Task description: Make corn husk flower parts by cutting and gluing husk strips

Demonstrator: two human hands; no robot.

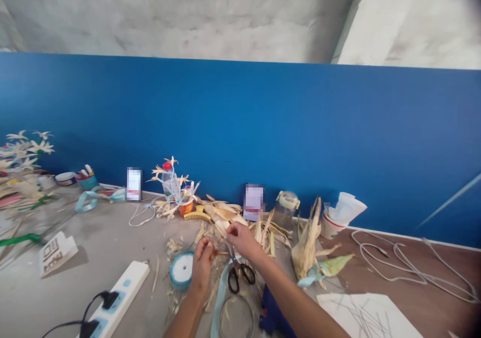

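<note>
My left hand [203,264] is closed, with its fingertips pinched together above the work surface. My right hand [243,238] also makes a pinch, slightly higher and to the right. Whatever thin thing their fingertips hold is too small to make out. Between and below the hands lie black-handled scissors [233,281], touching a strip of light blue ribbon [221,290]. A blue ribbon spool [175,272] sits just left of my left hand. Dried corn husks [218,213] are heaped behind the hands. A ring of thin wire [251,314] lies nearest me.
A white power strip [130,285] lies front left. Husk flowers [175,190], a yellow comb-like clip [198,214], phones [134,185], a lidded jar [287,208] and a paper cup [330,226] line the blue partition [240,127]. Front right, thin wires rest on white paper [338,303].
</note>
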